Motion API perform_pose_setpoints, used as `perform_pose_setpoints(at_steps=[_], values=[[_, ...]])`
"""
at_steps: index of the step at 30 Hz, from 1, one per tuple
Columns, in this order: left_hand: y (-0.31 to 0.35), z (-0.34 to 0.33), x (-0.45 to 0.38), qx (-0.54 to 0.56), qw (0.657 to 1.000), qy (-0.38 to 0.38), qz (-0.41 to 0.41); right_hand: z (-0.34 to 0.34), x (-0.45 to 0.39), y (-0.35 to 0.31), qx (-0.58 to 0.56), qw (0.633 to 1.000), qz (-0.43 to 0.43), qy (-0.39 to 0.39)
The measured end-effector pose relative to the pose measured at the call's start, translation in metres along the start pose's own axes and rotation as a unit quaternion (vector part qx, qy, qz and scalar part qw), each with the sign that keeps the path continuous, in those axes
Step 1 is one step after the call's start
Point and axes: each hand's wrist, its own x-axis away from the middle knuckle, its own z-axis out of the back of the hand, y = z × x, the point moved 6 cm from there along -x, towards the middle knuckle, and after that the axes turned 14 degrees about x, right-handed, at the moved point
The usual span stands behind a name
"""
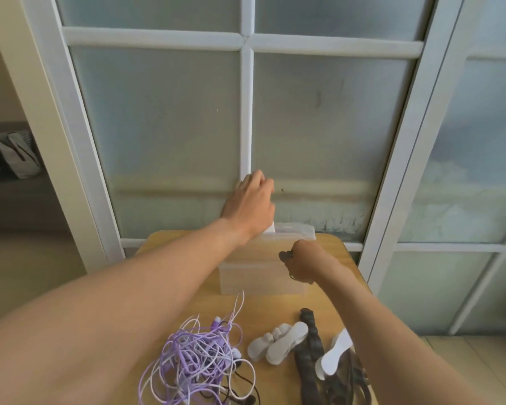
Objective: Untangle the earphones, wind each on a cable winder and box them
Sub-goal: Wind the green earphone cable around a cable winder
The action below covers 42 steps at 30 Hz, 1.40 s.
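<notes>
Earphones point(196, 363) lie nearest, a purple and white tangle with some dark cable mixed in, on the near left of the table point(275, 299). Just right of them rest white winders point(278, 342), and beside those dark winders point(310, 346) under the right forearm; none of these carries cable, so most of the task looks undone.

Farther on stands the box point(260, 276), a clear plastic one near the table's far edge. The right hand point(303, 266) hovers over its right side with the fingers curled closed around something dark, apparently a wound earphone on a dark winder, though blur hides the detail. The left hand point(251, 204) reaches beyond, above the box's far rim, fingers bunched on a pale edge that seems to be the raised lid point(292, 230); the exact grip I cannot tell. Behind it all is a frosted glass door point(246, 112).

The step in hand looks like boxing the dark bundle. To do it well, the left hand should hold the lid fully back so the opening is clear, and the right should lower the bundle inside before letting go, laying it flat against a wall so the winding does not spring loose and room remains for the others.
</notes>
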Motion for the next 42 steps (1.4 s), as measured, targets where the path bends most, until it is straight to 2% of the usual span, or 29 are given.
perform_pose_setpoints(at_steps=[2,3,6,8,9,10,12,14,17,24,27,33,38,39,42], values=[[-0.017,0.002,0.027,-0.012,0.998,0.034,-0.052,0.007,-0.004,0.001,-0.002,0.999,0.005,-0.037],[-0.029,0.003,0.040,-0.007,0.997,0.053,-0.051,0.011,-0.004,0.001,-0.020,0.998,0.008,-0.060],[-0.064,0.000,0.068,0.042,0.994,0.087,0.048,0.019,-0.010,0.002,-0.121,0.980,-0.004,-0.160],[-0.084,-0.013,0.079,0.120,0.978,0.048,0.164,0.025,-0.015,0.004,-0.189,0.957,-0.028,-0.216],[-0.091,-0.024,0.084,0.173,0.958,0.012,0.227,0.030,-0.018,0.005,-0.218,0.949,-0.033,-0.225],[-0.100,-0.035,0.088,0.217,0.935,-0.027,0.280,0.037,-0.022,0.002,-0.249,0.943,-0.037,-0.217],[-0.107,-0.051,0.094,0.249,0.908,-0.084,0.326,0.054,-0.037,0.002,-0.316,0.933,-0.054,-0.162],[-0.111,-0.056,0.096,0.251,0.903,-0.102,0.333,0.067,-0.049,0.000,-0.339,0.934,-0.072,-0.085],[-0.113,-0.060,0.098,0.266,0.901,-0.126,0.320,0.063,-0.063,-0.012,-0.279,0.956,-0.084,-0.024],[-0.106,-0.050,0.102,0.274,0.908,-0.149,0.279,0.001,-0.057,-0.072,-0.154,0.984,-0.075,-0.046],[-0.104,-0.051,0.108,0.278,0.904,-0.152,0.287,-0.015,-0.065,-0.083,-0.148,0.985,-0.088,-0.012],[-0.097,-0.050,0.116,0.254,0.915,-0.124,0.287,-0.036,-0.071,-0.087,-0.070,0.985,-0.102,-0.117],[-0.094,-0.051,0.118,0.245,0.914,-0.159,0.282,-0.031,-0.082,-0.090,-0.007,0.993,-0.073,-0.089],[-0.094,-0.052,0.118,0.244,0.914,-0.165,0.280,-0.031,-0.081,-0.092,-0.005,0.992,-0.061,-0.108],[-0.095,-0.052,0.117,0.243,0.912,-0.187,0.273,-0.037,-0.070,-0.093,-0.132,0.965,-0.038,-0.222]])
